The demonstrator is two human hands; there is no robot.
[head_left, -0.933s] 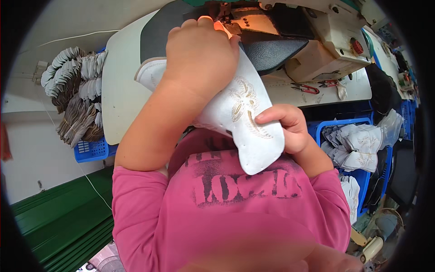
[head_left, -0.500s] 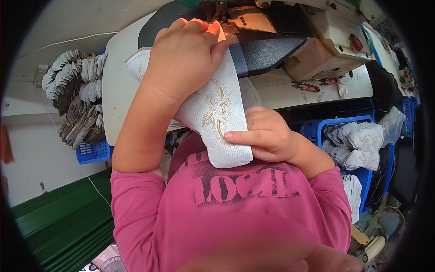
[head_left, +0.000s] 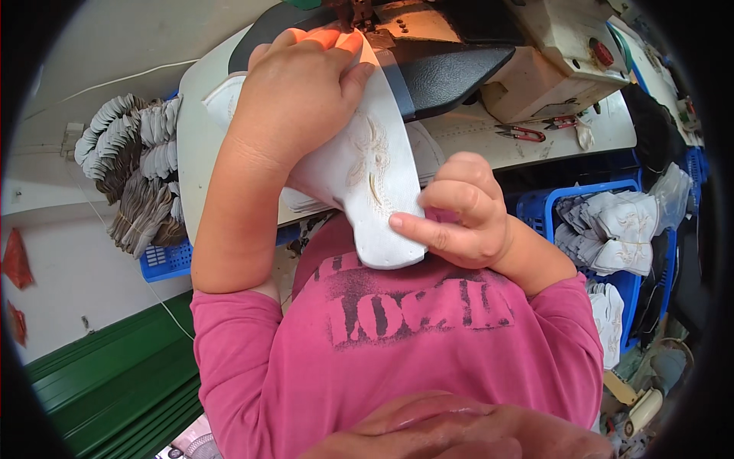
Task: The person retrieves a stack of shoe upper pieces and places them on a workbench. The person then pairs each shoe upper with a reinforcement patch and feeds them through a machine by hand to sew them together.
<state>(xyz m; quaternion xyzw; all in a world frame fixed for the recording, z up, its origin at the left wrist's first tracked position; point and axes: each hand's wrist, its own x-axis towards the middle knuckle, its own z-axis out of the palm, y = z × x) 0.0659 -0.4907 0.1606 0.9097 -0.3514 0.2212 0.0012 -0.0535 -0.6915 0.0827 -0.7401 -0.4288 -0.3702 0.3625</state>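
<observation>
A white embroidered boot-upper piece [head_left: 376,172] slants from the sewing machine [head_left: 353,14] down to my shirt front. My left hand [head_left: 302,92] lies over its upper part, fingers bent and pressing close to the needle area, thumb along the piece. The fingertips glow orange under the machine's lamp. At the lower end, my right hand [head_left: 466,218] rests one outstretched finger on the piece beside the gold stitching. Its other fingers are loosely curled and apart at the edge. More white pieces [head_left: 306,200] lie partly hidden beneath.
Red-handled thread snips [head_left: 521,134] lie on the white table [head_left: 604,130], right of a black padded surface [head_left: 451,76]. Blue baskets stand either side: the right one [head_left: 566,195] holds bundled white pieces [head_left: 619,222], the left one [head_left: 164,262] sits under stacked grey-white pieces [head_left: 130,145].
My right hand's curled fingers have risen and loosened from the piece's edge, one finger staying on it. The piece's lower end has shifted slightly up. My left hand has moved slightly left.
</observation>
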